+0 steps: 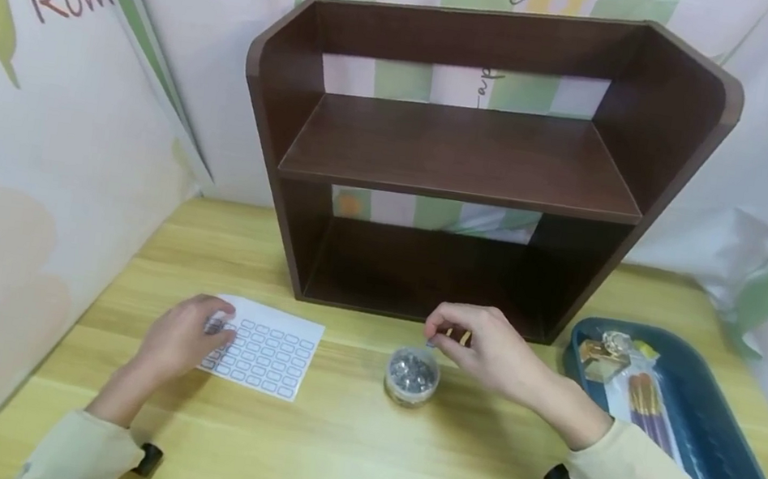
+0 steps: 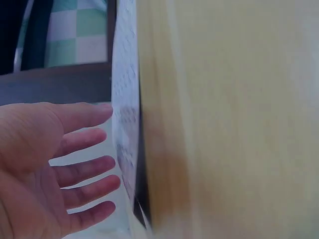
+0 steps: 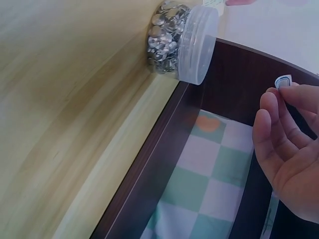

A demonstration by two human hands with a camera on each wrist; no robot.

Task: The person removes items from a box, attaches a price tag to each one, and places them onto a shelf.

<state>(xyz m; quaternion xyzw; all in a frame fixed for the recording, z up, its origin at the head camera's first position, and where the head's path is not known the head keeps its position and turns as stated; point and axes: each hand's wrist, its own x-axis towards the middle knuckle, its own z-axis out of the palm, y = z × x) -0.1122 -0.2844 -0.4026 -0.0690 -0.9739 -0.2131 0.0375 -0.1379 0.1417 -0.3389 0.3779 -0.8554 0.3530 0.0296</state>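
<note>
My right hand (image 1: 489,350) is raised just above and beside a small round jar (image 1: 410,382). It pinches a small blue-bordered label sticker (image 3: 283,81) between thumb and forefinger. The jar holds many shiny silver pieces, perhaps thumbtacks, under a translucent lid (image 3: 199,46). To the left, a white sheet of label stickers (image 1: 273,355) with rows of blue frames lies on the table. My left hand (image 1: 177,339) rests its fingertips on the sheet's left part. In the left wrist view its fingers (image 2: 84,169) are spread and fairly straight, and the sheet's near edge lifts slightly.
A dark brown two-tier shelf (image 1: 466,153) stands at the back of the wooden table (image 1: 323,460). On the right sits a blue tray (image 1: 715,401) with brushes (image 1: 648,403), a gold item (image 1: 603,360) and other small things. Patterned cloth (image 1: 36,142) hangs around the table.
</note>
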